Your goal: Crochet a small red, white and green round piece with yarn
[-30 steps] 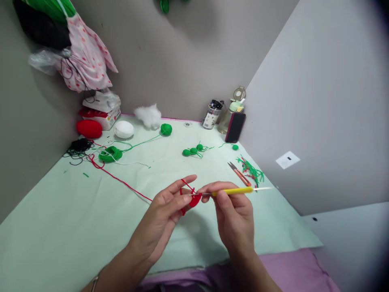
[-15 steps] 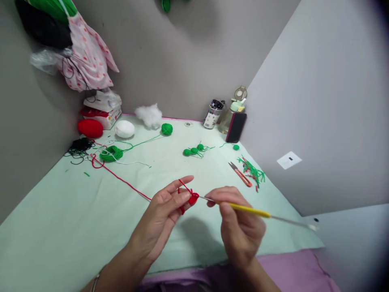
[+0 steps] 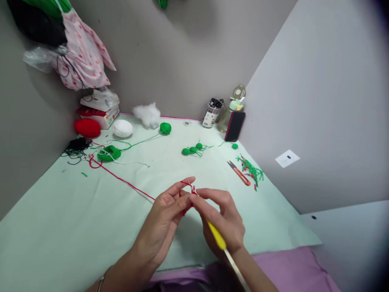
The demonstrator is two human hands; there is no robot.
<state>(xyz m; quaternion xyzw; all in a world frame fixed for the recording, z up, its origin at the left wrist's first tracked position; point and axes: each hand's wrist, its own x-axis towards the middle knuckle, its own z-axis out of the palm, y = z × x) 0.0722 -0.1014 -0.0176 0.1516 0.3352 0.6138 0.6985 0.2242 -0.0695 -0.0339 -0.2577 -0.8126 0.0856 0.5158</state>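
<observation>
My left hand (image 3: 165, 213) pinches a small red crochet piece (image 3: 184, 211), mostly hidden between the fingers, with the red yarn strand (image 3: 121, 179) looped over its raised forefinger. My right hand (image 3: 223, 221) grips a yellow-handled crochet hook (image 3: 216, 235), whose tip meets the red piece and whose metal tail points down towards me. Both hands hover over the pale green table cover (image 3: 75, 215). The red strand runs left across the cover towards a red yarn ball (image 3: 87, 127).
On the cover lie a white ball (image 3: 122, 128), green yarn ball (image 3: 165, 128), loose green yarn (image 3: 109, 153), black yarn tangle (image 3: 76, 146), white stuffing (image 3: 148, 114), small green crochet pieces (image 3: 192, 149), orange snips (image 3: 239, 173), yarn scraps (image 3: 252, 170), a can (image 3: 210, 114), bottle (image 3: 231, 111) and phone (image 3: 235, 126).
My right hand has swung the hook's handle from pointing right to pointing down towards me, and moved close against my left hand. The left hand stays put with the red piece.
</observation>
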